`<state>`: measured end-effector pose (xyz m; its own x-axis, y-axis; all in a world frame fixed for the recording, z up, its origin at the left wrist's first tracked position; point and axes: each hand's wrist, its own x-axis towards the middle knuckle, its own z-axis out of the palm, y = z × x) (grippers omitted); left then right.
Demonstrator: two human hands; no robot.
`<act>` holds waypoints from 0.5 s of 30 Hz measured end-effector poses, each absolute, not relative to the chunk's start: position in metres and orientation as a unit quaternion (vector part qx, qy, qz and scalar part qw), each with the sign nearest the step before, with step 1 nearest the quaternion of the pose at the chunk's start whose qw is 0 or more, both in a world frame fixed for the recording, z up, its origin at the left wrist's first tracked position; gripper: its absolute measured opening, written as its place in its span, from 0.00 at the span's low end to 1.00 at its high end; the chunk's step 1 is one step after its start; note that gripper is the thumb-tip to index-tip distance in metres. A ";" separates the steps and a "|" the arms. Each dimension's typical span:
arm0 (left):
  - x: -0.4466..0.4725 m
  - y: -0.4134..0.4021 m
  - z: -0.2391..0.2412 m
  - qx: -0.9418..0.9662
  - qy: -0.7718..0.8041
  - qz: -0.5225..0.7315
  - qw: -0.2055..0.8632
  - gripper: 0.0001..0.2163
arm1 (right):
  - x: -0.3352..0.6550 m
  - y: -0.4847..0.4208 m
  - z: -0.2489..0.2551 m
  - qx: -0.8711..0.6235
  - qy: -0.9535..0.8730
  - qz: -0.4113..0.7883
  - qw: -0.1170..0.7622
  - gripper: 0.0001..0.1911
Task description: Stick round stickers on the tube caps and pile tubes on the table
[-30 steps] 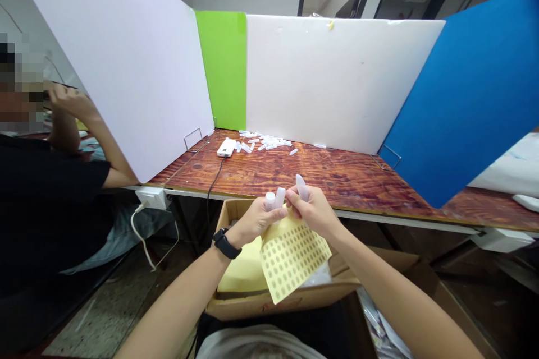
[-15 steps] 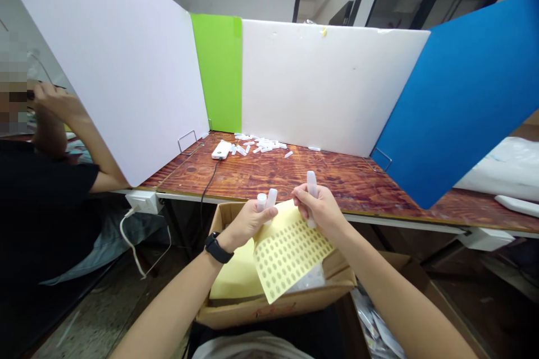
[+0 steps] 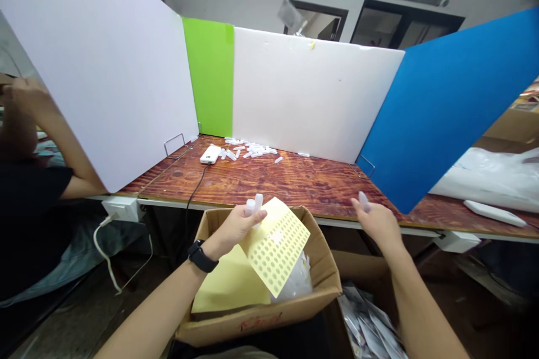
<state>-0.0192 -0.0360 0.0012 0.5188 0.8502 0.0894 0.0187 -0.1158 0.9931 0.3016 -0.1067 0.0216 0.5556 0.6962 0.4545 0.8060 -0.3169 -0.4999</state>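
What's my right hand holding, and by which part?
The right hand pinches a small translucent plastic tube in its fingertips, by the tube's lower end.

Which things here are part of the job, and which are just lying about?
Part of the job: left hand gripping white tubes, with a sticker sheet; right hand pinching a white tube.
Lying about: power bank, loose tubes, cardboard box, plastic bag.

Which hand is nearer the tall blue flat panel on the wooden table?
Right hand, just left of the blue panel's lower corner; left hand farther off, above the cardboard box.
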 end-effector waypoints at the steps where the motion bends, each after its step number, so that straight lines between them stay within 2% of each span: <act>1: -0.018 -0.036 0.002 0.657 0.326 0.355 0.580 0.19 | 0.308 -0.110 0.022 -0.808 -0.472 -0.107 0.336 0.14; 2: -0.018 -0.036 0.003 0.660 0.320 0.351 0.581 0.18 | 0.308 -0.112 0.025 -0.792 -0.493 -0.120 0.338 0.14; 4: -0.016 -0.036 0.005 0.667 0.310 0.347 0.582 0.17 | 0.289 -0.114 0.033 -0.739 -0.538 -0.107 0.390 0.18; 6: -0.014 -0.036 0.006 0.671 0.299 0.344 0.585 0.15 | 0.251 -0.111 0.045 -0.676 -0.587 -0.017 0.444 0.20; 10: -0.013 -0.039 0.003 0.692 0.268 0.317 0.590 0.12 | 0.172 -0.095 0.059 -0.529 -0.726 0.182 0.399 0.14; 13: -0.016 -0.040 0.000 0.693 0.233 0.311 0.608 0.12 | 0.142 -0.081 0.058 -0.468 -0.769 0.273 0.340 0.07; 15: -0.020 -0.040 0.000 0.680 0.229 0.326 0.615 0.12 | 0.137 -0.072 0.056 -0.465 -0.753 0.322 0.335 0.06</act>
<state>-0.0196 -0.0398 -0.0004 0.6818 0.7136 0.1612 -0.0898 -0.1371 0.9865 0.1366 -0.0722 0.0559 -0.3420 0.9169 0.2056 0.4858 0.3598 -0.7966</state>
